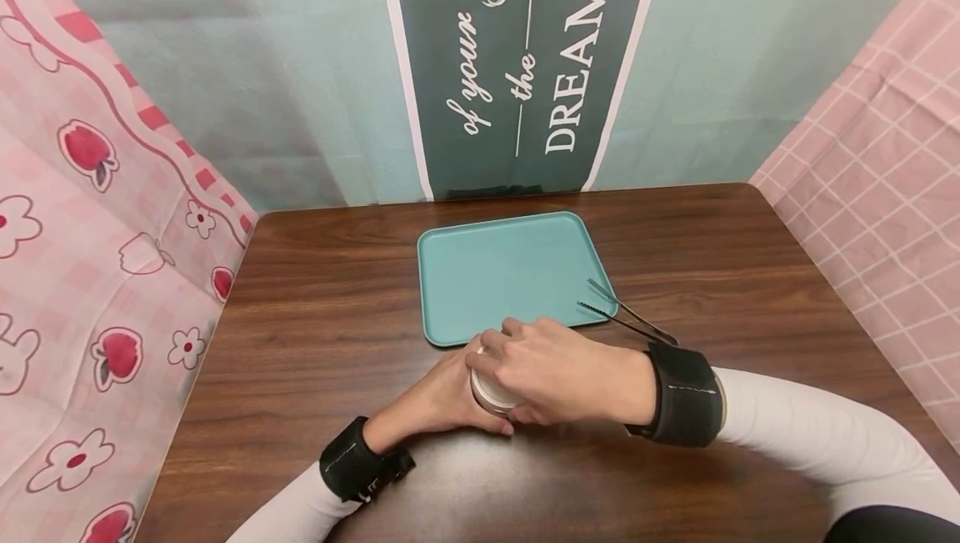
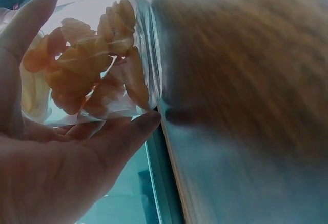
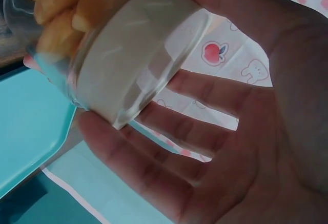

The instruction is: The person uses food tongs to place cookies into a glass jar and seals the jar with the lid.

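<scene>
A clear jar (image 2: 92,80) holding several orange-yellow chunks, perhaps fruit or snack pieces, is raised off the wooden table near its front middle. It has a wide whitish lid (image 3: 136,49). My left hand (image 1: 450,393) grips the jar's body from the left, thumb on one side and fingers on the other in the left wrist view. Fingers and thumb of my right hand (image 1: 558,368) curl round the lid's rim from above. The lid still sits against the jar. In the head view the hands hide most of the jar.
Just beyond the hands lies a turquoise tray (image 1: 510,276). Black tongs (image 1: 666,337) lean on its right front corner, tips over the tray and bend on the table. The brown wooden table (image 1: 322,309) meets printed curtains at the back and both sides.
</scene>
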### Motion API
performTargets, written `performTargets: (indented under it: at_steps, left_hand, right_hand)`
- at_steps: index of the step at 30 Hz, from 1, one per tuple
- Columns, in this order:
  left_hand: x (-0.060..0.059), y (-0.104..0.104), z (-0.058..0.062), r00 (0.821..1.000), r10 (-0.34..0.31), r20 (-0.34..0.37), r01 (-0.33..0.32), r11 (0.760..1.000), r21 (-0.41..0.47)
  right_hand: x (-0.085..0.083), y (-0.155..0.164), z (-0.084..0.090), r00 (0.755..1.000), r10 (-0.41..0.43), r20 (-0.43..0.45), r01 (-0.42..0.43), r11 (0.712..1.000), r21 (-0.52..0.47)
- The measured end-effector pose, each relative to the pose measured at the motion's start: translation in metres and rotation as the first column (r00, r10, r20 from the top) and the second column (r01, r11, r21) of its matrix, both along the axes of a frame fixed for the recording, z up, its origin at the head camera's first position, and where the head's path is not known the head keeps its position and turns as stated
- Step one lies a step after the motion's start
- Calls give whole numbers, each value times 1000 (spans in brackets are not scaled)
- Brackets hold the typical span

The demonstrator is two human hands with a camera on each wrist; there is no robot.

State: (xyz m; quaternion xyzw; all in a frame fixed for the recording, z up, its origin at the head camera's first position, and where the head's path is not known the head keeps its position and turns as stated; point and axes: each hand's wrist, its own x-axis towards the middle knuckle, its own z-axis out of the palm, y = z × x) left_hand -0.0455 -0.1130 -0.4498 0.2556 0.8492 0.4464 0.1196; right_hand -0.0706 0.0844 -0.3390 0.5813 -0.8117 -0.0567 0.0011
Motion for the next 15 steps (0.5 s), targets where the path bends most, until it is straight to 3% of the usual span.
performTargets:
  at_steps: [5, 9, 15]
  left_hand:
    - [1, -2, -2, 1000, -5, 17, 5, 1000, 10]
    - [3, -7, -4, 998, 25, 51, -27, 999, 33]
    - [10, -26, 0, 998, 43, -41, -43, 999, -4]
  right_hand:
    - [4, 6, -5, 1000, -16, -22, 16, 1000, -24]
    - [5, 8, -10, 1000, -26, -9, 26, 998, -48]
    - [5, 19, -13, 997, -63, 42, 66, 995, -68]
